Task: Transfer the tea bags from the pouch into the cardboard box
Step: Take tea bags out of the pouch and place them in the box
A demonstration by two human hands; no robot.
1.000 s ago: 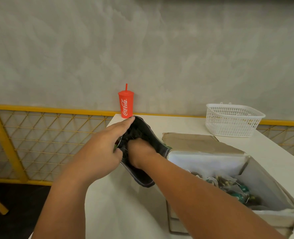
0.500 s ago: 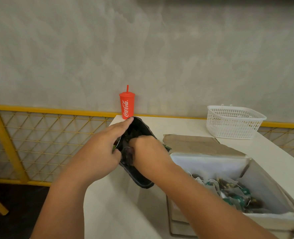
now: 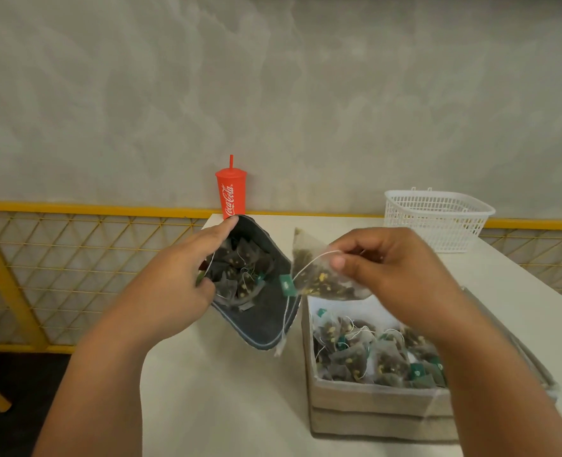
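Carry step: our right hand (image 3: 395, 275) pinches one tea bag (image 3: 319, 275) above the cardboard box (image 3: 372, 400); left hand (image 3: 174, 285) grips the pouch (image 3: 266, 321) rim. Next, we release it inside.

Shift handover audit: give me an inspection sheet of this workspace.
Surface: white table, bare in front.
Job's things: dark pouch held open, tea bags inside; pyramid tea bag lifted between pouch and cardboard box; box holds many tea bags.
Clutter: red Coca-Cola cup; white plastic basket.
Grippers: left hand spreads the pouch mouth; right hand pinches the tea bag.
Cables: nothing seen.
Surroundings: grey wall, yellow mesh railing.
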